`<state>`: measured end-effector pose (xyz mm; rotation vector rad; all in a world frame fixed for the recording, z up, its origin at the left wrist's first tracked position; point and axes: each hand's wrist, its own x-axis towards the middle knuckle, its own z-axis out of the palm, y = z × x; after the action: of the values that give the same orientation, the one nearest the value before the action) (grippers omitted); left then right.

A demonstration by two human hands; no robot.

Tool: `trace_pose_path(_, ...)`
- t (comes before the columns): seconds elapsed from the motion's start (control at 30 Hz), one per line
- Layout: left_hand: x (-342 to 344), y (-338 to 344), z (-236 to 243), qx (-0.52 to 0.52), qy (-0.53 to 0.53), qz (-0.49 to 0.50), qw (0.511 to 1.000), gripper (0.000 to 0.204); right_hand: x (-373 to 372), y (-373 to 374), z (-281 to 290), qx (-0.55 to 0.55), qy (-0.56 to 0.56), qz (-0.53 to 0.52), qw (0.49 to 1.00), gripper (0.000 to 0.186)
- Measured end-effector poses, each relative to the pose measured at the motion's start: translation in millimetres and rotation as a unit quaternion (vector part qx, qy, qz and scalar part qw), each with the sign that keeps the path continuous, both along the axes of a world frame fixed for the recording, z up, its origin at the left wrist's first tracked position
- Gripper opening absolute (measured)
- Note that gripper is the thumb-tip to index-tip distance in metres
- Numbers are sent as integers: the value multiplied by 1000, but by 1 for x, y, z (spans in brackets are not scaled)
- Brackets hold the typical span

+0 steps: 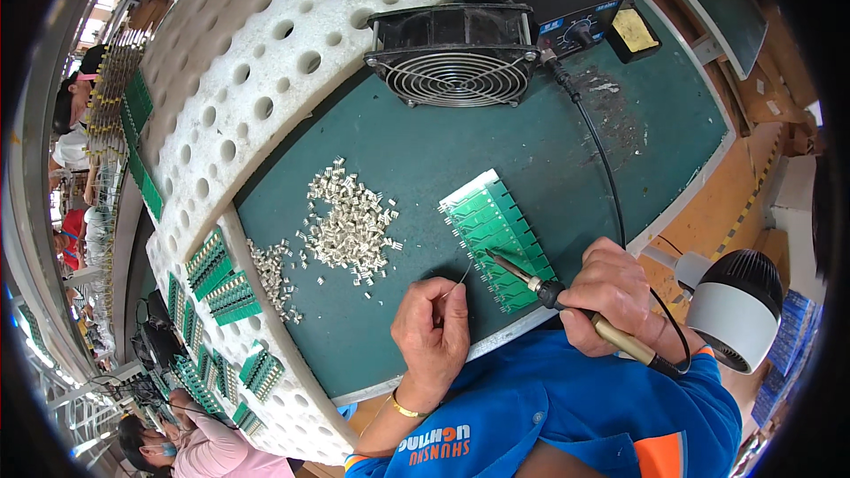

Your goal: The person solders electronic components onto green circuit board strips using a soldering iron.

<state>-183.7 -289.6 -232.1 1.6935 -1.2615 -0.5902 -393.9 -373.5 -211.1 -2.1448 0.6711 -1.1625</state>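
My right hand (pixel 605 296) grips a soldering iron (pixel 522 276), its tip over the middle of a green circuit board (pixel 496 212) with rows of small tabs along its edges. Just left of the board, my left hand (pixel 432 327) pinches a thin wire (pixel 462 280), probably solder, angled toward the iron's tip. Beyond my left hand lies a scattered pile of small white connectors (pixel 345 230) on the green mat (pixel 416 150).
A perforated white foam board (pixel 248 62) with stacks of populated boards (pixel 212 274) borders the left. A black fan (pixel 447 53), soldering station (pixel 575 26) and sponge holder (pixel 633 34) stand behind. A white-and-black device (pixel 730 310) is at right. Co-workers (pixel 204 447) sit leftward.
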Motion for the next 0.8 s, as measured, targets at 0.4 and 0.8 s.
trace_pose_path(0.4,-5,-1,5,-5,-38,-23,999,8,4,6,3,1,13,11,1000,26)
trace_pose_path(0.8,-4,1,-1,-10,-29,-24,999,7,9,6,1,-7,12,2,1000,26)
